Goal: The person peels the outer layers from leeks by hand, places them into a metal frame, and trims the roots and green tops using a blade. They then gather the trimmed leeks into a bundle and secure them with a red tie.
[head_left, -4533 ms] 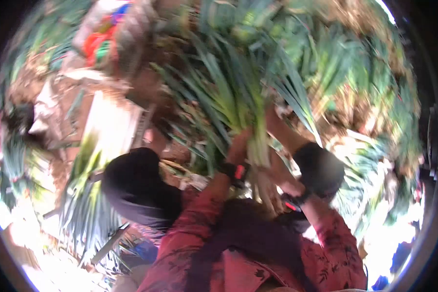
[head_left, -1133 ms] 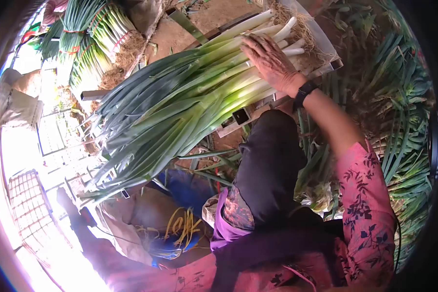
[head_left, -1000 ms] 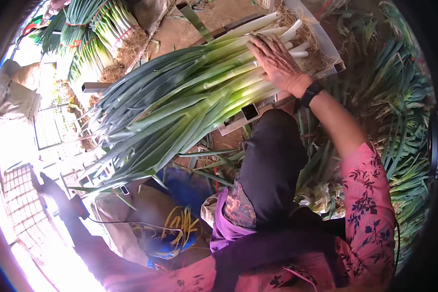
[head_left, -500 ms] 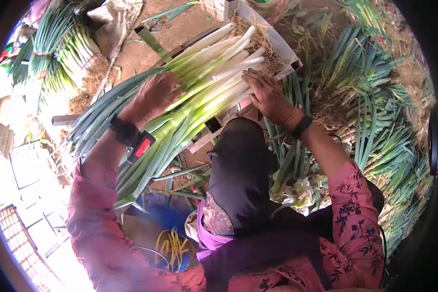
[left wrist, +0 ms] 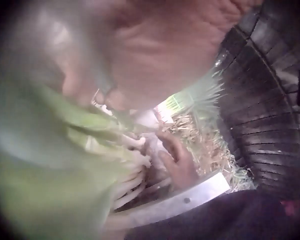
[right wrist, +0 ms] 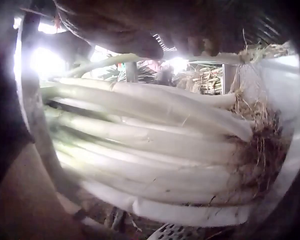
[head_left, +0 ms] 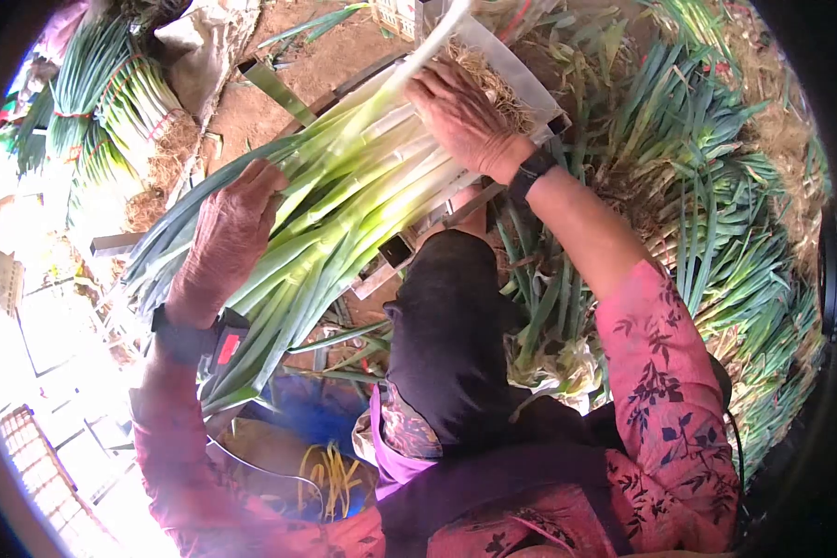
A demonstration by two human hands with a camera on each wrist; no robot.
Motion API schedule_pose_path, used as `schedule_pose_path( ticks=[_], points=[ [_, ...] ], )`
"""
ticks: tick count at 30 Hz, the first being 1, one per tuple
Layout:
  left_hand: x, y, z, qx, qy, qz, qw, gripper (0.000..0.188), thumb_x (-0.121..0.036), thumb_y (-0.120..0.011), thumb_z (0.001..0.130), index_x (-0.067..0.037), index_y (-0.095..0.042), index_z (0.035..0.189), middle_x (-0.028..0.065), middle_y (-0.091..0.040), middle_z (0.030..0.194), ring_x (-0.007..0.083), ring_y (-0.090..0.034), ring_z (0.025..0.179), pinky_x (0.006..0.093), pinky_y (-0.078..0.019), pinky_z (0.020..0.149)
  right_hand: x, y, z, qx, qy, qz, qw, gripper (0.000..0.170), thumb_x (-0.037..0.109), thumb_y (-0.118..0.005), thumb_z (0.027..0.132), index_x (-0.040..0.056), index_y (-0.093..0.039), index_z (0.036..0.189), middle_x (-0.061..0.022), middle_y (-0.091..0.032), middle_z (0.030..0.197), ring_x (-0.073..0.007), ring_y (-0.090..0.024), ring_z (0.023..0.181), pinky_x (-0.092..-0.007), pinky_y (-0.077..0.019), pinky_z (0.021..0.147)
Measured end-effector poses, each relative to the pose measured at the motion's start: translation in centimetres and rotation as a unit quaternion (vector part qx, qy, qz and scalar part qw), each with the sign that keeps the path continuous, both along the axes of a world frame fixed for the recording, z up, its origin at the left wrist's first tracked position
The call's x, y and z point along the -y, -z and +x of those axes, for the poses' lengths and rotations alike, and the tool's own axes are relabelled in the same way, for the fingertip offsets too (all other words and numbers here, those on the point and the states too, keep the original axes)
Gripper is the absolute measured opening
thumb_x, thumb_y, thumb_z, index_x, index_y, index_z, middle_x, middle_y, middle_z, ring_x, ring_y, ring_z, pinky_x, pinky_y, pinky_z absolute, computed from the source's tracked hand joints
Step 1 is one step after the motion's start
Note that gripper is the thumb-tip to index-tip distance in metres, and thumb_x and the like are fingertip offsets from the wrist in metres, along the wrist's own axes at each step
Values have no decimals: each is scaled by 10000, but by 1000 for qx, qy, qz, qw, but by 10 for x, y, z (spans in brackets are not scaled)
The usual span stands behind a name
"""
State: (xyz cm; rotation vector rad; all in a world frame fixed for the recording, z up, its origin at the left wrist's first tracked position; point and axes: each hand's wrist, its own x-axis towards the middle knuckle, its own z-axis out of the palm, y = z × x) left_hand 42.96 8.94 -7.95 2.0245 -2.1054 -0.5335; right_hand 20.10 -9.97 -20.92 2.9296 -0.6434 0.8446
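Note:
Long leeks (head_left: 372,177) lie in a slanting heap on a metal frame, roots at the upper right. My left hand (head_left: 228,237) is curled round the green part of a leek, which runs up as a blurred pale stalk (head_left: 391,88). In the left wrist view that hand (left wrist: 155,50) covers the top, above green leaves (left wrist: 85,122). Over the white stalks is my right hand (head_left: 465,121), its fingers extended and slightly bent against the blurred stalk. The right wrist view has this hand (right wrist: 140,30) above white stalks (right wrist: 155,142) and brown roots (right wrist: 260,125).
A pale end plate (head_left: 516,70) closes the frame near the roots. Tied leek bundles (head_left: 139,98) stand at the upper left, and loose leeks (head_left: 716,242) cover the right side. My dark-clad knee (head_left: 451,325) is beside the frame. Yellow ties (head_left: 330,474) lie below.
My left hand has moved left and slightly down over the leaves. The right hand has shifted left and up across the stalks, and one stalk now extends higher beyond it.

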Motion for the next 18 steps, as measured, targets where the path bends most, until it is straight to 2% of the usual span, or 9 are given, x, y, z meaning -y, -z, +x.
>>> schedule_pose_path(
  ticks=[2, 3, 4, 7, 8, 10, 13, 15, 18],
  points=[
    [-8, 10, 7, -17, -2, -5, 1000, 169, 4, -591, 847, -1, -537, 1007, 178, -599, 946, 393, -597, 892, 410, -473, 777, 2, -13, 8, 12, -58, -5, 998, 341, 117, -452, 913, -6, -562, 1211, -142, -531, 1290, -294, -464, 1221, -406, -347, 1094],
    [-11, 20, 10, -33, -14, 6, 999, 167, 3, -593, 849, -2, -536, 1006, 180, -603, 944, 387, -601, 893, 406, -474, 780, 0, -19, 12, 61, -69, -20, 996, 273, 98, -501, 883, -13, -593, 1114, -140, -581, 1169, -299, -518, 1123, -423, -396, 1040],
    [-11, 24, 10, -51, -24, 15, 998, 165, 2, -595, 851, -2, -535, 1005, 183, -607, 943, 382, -605, 893, 403, -475, 783, -3, -18, 12, 60, -72, -20, 995, 273, 98, -501, 883, -13, -593, 1114, -140, -581, 1169, -299, -518, 1123, -423, -396, 1040],
    [-11, 35, 7, -63, -34, 30, 997, 189, -25, -604, 857, -14, -529, 1030, 181, -620, 960, 376, -612, 926, 419, -478, 805, -12, 3, 10, 82, -70, 219, 970, 112, 31, -548, 829, -6, -571, 932, -140, -600, 858, -310, -591, 821, -418, -502, 791],
    [-10, 38, 4, -67, -31, 20, 997, 193, -38, -607, 861, -15, -523, 1034, 178, -627, 971, 378, -613, 940, 424, -480, 814, -19, 1, 5, 39, -63, 191, 979, 131, 27, -531, 825, -17, -565, 944, -148, -604, 856, -308, -593, 793, -412, -502, 757],
    [-6, 45, -3, -69, -41, 51, 995, 268, -76, -623, 865, -25, -533, 1111, 185, -635, 1042, 384, -604, 994, 433, -475, 856, -38, 2, 2, 50, -94, 152, 983, 159, 33, -528, 812, -25, -554, 957, -135, -601, 852, -300, -591, 805, -420, -495, 761],
    [3, 60, -4, -33, 4, 44, 999, 399, -175, -635, 882, -47, -549, 1250, 209, -611, 1166, 378, -577, 1086, 435, -453, 923, -58, 4, -9, 6, -125, 146, 981, 261, 79, -514, 828, -29, -558, 1062, -155, -618, 1019, -290, -584, 1002, -411, -451, 918],
    [9, 65, 4, -48, 5, 63, 997, 379, -180, -630, 888, -40, -564, 1234, 207, -612, 1172, 378, -576, 1091, 436, -452, 927, -63, 3, -14, -24, -147, 153, 977, 335, 116, -499, 846, -27, -561, 1143, -167, -592, 1192, -286, -527, 1175, -406, -376, 1046],
    [14, 63, 5, -74, -9, 94, 993, 366, -190, -623, 896, -30, -588, 1223, 202, -618, 1188, 374, -570, 1111, 434, -438, 954, -61, 2, -29, -30, -153, 186, 970, 446, 107, -529, 827, -27, -526, 1253, -172, -555, 1259, -315, -499, 1208, -425, -364, 1069]
  ],
)
